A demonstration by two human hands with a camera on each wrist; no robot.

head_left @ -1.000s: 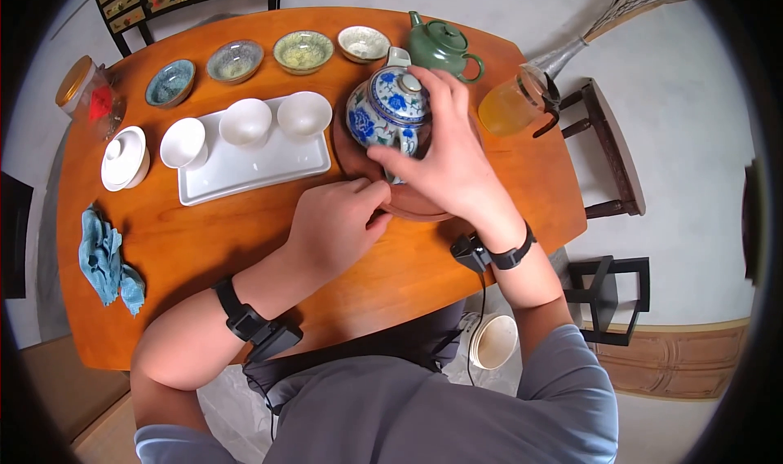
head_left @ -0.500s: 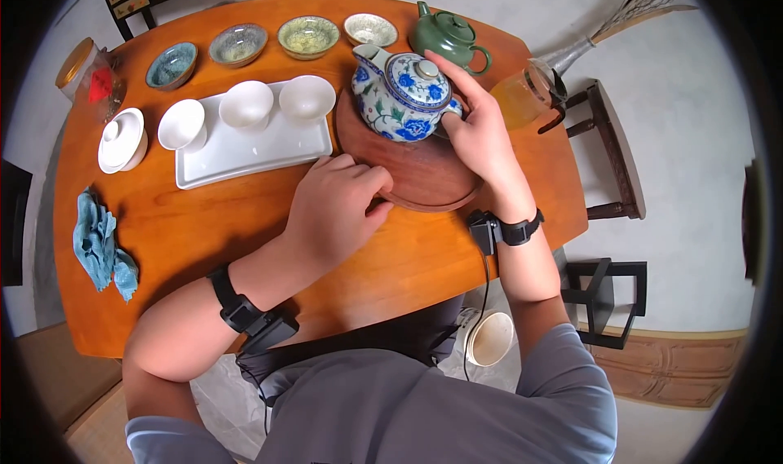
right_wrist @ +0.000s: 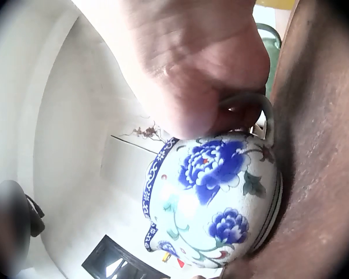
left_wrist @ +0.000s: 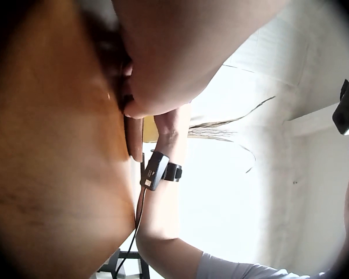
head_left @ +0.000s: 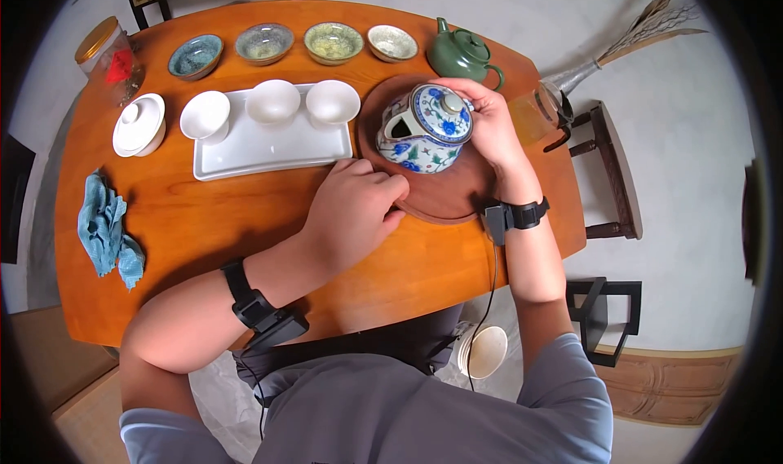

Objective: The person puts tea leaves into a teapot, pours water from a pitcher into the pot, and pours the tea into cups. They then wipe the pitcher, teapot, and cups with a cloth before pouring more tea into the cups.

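Note:
A blue-and-white floral teapot (head_left: 420, 142) with its lid on stands on a round brown wooden tray (head_left: 444, 199), its dark spout opening facing left. My right hand (head_left: 493, 130) grips the handle on the far right side. In the right wrist view, the fingers curl through the teapot's handle (right_wrist: 269, 119), and the base sits against the tray. My left hand (head_left: 351, 207) rests on the table with loosely curled fingers, right at the tray's near-left rim. Up close in the left wrist view, that hand (left_wrist: 168, 64) hides much of the tray's edge (left_wrist: 135, 139).
Left of the tray, a white rectangular tray (head_left: 273, 158) bears three white cups. Several glazed bowls (head_left: 333, 43) line the back, beside a green teapot (head_left: 465, 56). A glass pitcher (head_left: 530, 117) stands right; a lidded white bowl (head_left: 140, 130), jar (head_left: 110, 56) and blue cloth (head_left: 106, 227) lie left.
The right hand has gone from over the blue-and-white teapot to its handle. The teapot has turned, its spout swinging round to the left and toward me. The left hand stays by the tray rim.

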